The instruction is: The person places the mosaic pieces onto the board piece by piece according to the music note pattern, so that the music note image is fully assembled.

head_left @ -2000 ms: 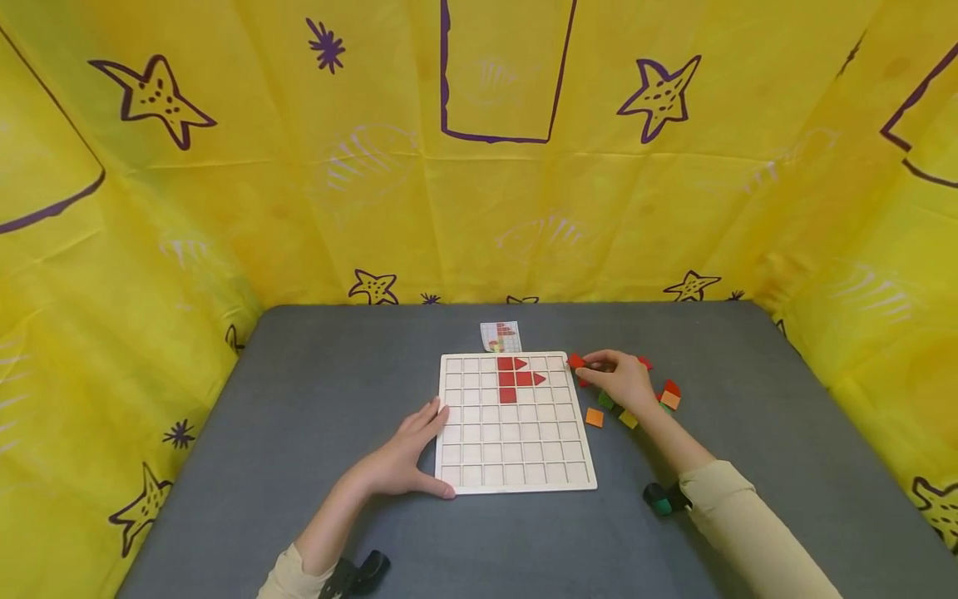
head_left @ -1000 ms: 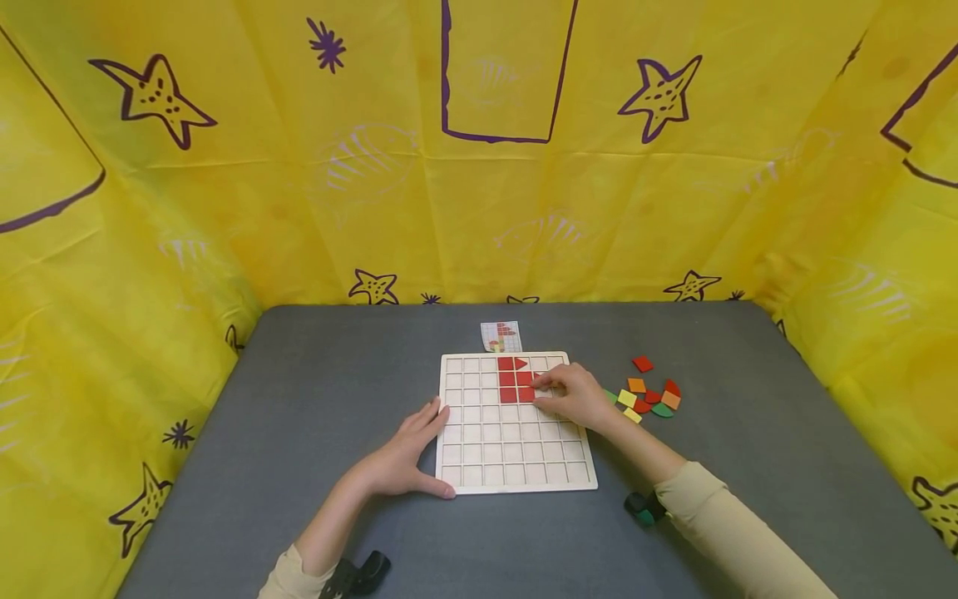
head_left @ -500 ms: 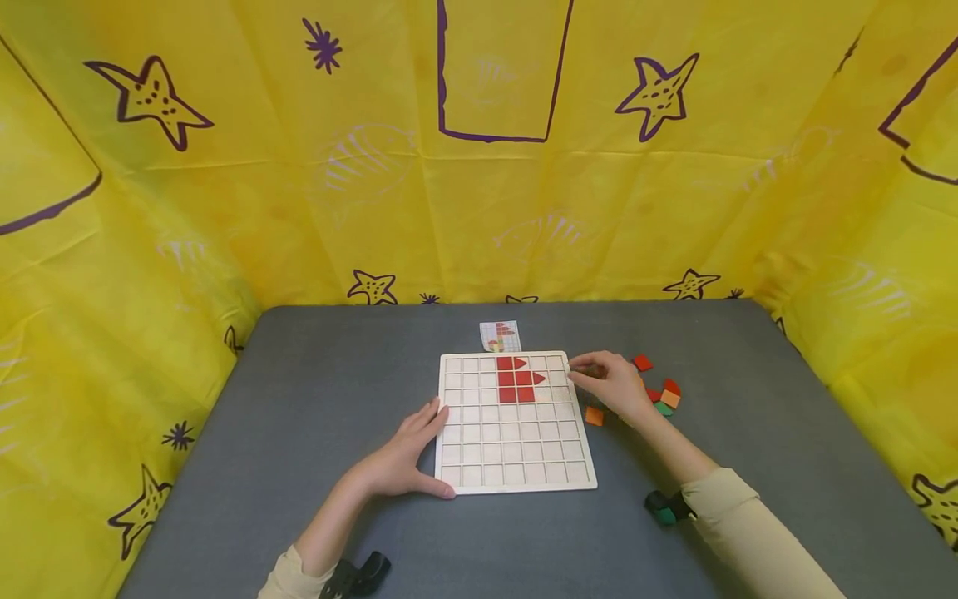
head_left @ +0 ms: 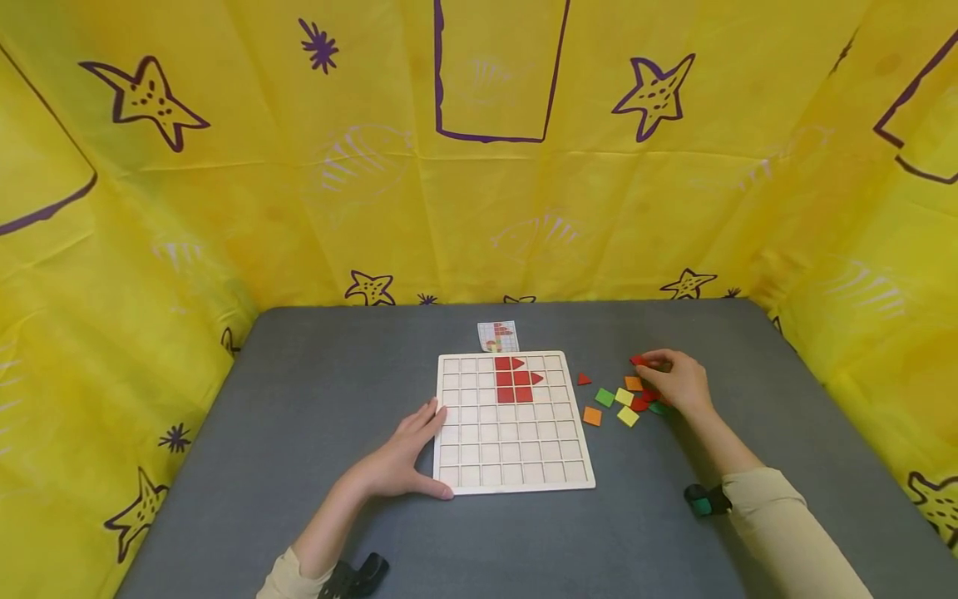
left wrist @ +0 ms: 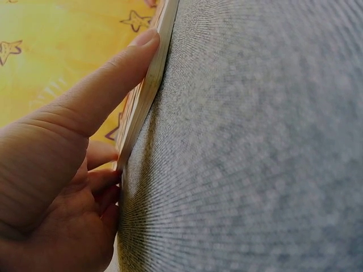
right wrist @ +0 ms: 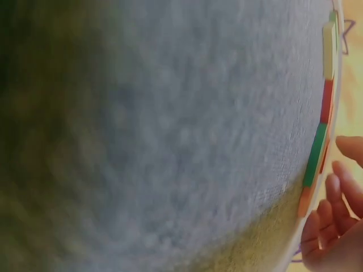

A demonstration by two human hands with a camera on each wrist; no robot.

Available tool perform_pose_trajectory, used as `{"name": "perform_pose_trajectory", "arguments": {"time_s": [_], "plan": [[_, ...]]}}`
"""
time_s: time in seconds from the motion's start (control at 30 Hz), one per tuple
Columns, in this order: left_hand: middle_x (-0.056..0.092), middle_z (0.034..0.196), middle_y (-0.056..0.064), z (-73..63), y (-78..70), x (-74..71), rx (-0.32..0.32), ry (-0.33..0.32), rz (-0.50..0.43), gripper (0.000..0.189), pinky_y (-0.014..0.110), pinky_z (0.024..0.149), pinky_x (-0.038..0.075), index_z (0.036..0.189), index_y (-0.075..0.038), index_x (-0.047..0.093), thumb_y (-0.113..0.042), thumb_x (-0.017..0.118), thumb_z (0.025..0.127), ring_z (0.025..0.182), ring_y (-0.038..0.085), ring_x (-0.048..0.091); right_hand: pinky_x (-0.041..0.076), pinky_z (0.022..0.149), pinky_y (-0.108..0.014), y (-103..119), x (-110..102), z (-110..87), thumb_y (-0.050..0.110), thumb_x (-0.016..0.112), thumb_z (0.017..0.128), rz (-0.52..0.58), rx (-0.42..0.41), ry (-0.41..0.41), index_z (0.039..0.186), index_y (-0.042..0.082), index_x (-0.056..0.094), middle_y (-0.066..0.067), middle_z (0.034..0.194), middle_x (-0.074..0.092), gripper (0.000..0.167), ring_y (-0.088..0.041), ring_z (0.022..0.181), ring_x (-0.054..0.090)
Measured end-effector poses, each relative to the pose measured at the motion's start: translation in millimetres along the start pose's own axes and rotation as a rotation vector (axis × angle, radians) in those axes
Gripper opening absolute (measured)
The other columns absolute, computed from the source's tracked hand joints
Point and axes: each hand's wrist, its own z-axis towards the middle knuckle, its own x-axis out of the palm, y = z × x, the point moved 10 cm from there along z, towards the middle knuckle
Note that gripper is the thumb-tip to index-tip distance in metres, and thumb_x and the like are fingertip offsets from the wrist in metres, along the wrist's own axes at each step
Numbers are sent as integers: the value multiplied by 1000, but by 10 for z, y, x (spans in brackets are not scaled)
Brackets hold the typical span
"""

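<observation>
A white grid board [head_left: 516, 453] lies mid-table with several red squares and two red triangles set in its upper cells. At its near left corner rests my left hand [head_left: 407, 453], fingers on the left edge and thumb [left wrist: 110, 79] on the near edge; the left wrist view shows them against the board's side. Over on the right, my right hand [head_left: 679, 384] has thumb and index finger at a red square tile [head_left: 637, 360], pinching it and partly covering it. The right wrist view shows the right hand [right wrist: 340, 221] only at its border, the tile hidden.
Loose tiles lie right of the board: a red triangle [head_left: 584, 379], a green square [head_left: 604, 398], two yellow squares [head_left: 628, 416], orange squares [head_left: 592, 415] and other red and green pieces. A small printed card [head_left: 498, 336] lies behind the board. Yellow cloth surrounds the grey table [head_left: 359, 349].
My right hand brought a red square onto the board's third row, let go, and moved back right to another red square among the loose tiles. My left hand stayed at the board's edge.
</observation>
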Motion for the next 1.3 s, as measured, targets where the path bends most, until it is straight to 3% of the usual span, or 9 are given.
{"name": "perform_pose_trajectory", "arguments": {"time_s": [0.23, 0.4, 0.67, 0.9, 1.17, 1.3], "plan": [[5, 162, 17, -1, 6, 8, 3, -2, -1, 118, 59, 110, 19, 154, -2, 20, -48, 86, 68, 147, 37, 5, 45, 81, -49, -117, -6, 32, 34, 71, 88, -69, 68, 43, 115, -2, 65, -23, 107, 66, 46, -39, 97, 57], [6, 162, 17, 1, 6, 5, 3, -8, 3, 118, 59, 110, 19, 154, -2, 21, -47, 87, 68, 147, 38, 5, 46, 77, -47, -138, -4, 46, 36, 71, 87, -91, 80, 45, 111, -1, 67, -23, 105, 66, 44, -38, 94, 58], [5, 162, 16, -10, 0, 15, -3, 2, -2, 117, 58, 111, 20, 154, -2, 20, -47, 87, 68, 147, 37, 5, 42, 73, -39, -74, 53, 3, 36, 72, 88, -13, 75, 51, 113, 0, 68, -22, 105, 68, 45, -35, 93, 57], [6, 162, 17, -17, -3, 8, 0, -7, 2, 117, 58, 111, 20, 154, -1, 21, -46, 87, 68, 147, 37, 6, 43, 71, -33, 222, 210, -65, 44, 73, 86, 101, 41, 57, 117, 3, 69, -15, 104, 69, 51, -28, 86, 60], [6, 162, 19, -7, -22, -1, 18, -10, -3, 118, 59, 110, 19, 154, 0, 21, -46, 87, 68, 147, 39, 6, 45, 72, -33, 593, 610, -198, 40, 78, 83, 253, 2, 165, 113, 10, 71, -9, 104, 69, 44, -23, 90, 59], [7, 161, 20, -10, -43, -12, 29, -13, -9, 118, 60, 109, 19, 153, 1, 20, -46, 87, 69, 146, 40, 6, 45, 70, -32, 810, 778, -249, 35, 80, 82, 247, -66, 215, 110, 10, 72, -5, 99, 68, 38, -23, 89, 57]]}}
